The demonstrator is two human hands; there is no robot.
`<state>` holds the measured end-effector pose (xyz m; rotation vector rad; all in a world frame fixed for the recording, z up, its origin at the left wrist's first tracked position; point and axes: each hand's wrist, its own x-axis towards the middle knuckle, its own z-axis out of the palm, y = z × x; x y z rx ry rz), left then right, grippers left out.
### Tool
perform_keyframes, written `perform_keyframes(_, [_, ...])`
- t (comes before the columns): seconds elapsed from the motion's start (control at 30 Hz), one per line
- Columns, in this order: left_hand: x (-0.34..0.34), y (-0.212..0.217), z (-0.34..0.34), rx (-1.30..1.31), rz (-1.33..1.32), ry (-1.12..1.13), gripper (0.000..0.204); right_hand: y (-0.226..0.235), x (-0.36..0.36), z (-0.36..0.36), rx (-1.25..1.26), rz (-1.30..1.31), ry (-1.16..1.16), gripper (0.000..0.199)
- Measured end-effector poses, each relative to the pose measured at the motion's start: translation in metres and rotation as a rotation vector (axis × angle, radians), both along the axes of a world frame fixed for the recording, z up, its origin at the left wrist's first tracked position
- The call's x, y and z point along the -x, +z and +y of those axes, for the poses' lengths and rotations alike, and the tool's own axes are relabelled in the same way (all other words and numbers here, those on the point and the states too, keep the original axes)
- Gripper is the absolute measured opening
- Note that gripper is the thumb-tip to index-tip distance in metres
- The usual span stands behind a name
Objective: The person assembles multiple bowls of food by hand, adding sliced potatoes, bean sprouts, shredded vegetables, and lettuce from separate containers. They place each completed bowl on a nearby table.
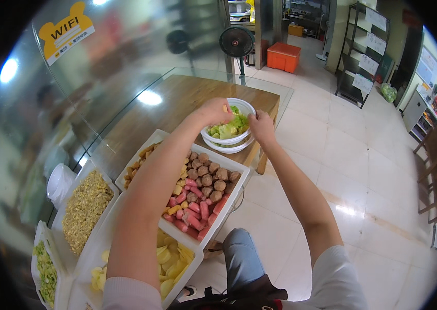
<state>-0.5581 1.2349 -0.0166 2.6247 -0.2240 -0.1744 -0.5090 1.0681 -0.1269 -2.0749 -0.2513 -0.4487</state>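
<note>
Head view, single wide fisheye: worn on the person's head, facing down and forward over both forearms, which enter from the 6 o'clock edge. Near field: white trays (125,178) on the wooden table (177,98) from 8 o'clock to centre. Centre: white bowl (231,135), close below the lens. Far field: tiled floor (363,170) at 3 o'clock, black shelf rack (365,49) at 1 o'clock. Straight edges bend toward the dark rim.

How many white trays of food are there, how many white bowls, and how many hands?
White trays of food: 4
White bowls: 2, stacked, the top one holding green leaves
Hands: 2, the left hand and the right hand, both at the bowl's rim
Total: 8
</note>
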Motion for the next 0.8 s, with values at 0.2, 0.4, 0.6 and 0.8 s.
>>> perform_keyframes(0.2, [-0.003,0.008,0.027,0.354,-0.168,0.065,0.029,0.006,-0.03,-0.008,-0.144,0.134,0.116,0.022])
perform_keyframes(0.4, [0.017,0.02,0.066,0.351,-0.57,0.188,0.023,0.072,-0.069,-0.024,-0.395,0.163,0.091,0.02])
perform_keyframes(0.6, [0.02,-0.033,0.027,-0.368,-0.167,0.053,0.033,0.055,-0.122,-0.06,-0.461,0.242,-0.087,0.018])
perform_keyframes(0.8, [-0.032,-0.053,0.046,0.161,0.356,0.303,0.032,0.015,-0.161,-0.085,-0.512,0.449,-0.226,0.025])
